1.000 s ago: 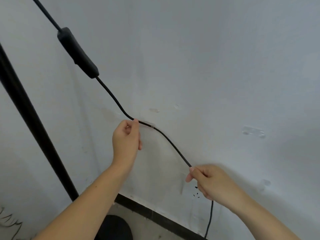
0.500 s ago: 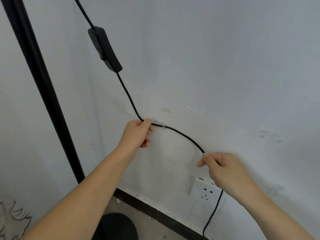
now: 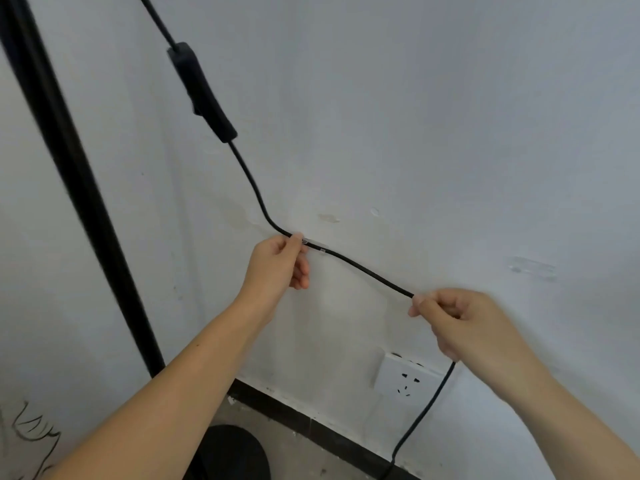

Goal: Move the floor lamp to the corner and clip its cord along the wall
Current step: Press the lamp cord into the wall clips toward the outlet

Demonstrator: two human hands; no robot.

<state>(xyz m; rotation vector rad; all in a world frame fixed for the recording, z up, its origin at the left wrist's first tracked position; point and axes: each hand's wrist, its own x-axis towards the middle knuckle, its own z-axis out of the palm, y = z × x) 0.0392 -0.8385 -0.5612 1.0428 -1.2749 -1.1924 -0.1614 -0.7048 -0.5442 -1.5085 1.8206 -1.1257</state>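
The black lamp cord (image 3: pixel 367 271) runs down from an inline switch (image 3: pixel 204 95), bends along the white wall and passes through a small clear clip (image 3: pixel 313 246) stuck to the wall. My left hand (image 3: pixel 277 265) pinches the cord just left of that clip. My right hand (image 3: pixel 460 320) grips the cord further right and lower; below it the cord hangs down to the floor. The lamp's black pole (image 3: pixel 69 168) stands at the left, and its round base (image 3: pixel 232 452) shows at the bottom.
A white wall socket (image 3: pixel 405 379) sits low on the wall under my right hand. A second clear clip (image 3: pixel 531 268) is stuck on the wall to the right. A black skirting strip (image 3: pixel 311 424) runs along the floor edge.
The view has shifted, so pole, switch and cord appear further right. My right hand has lifted the cord, uncovering the socket. My left hand stays at the clip.
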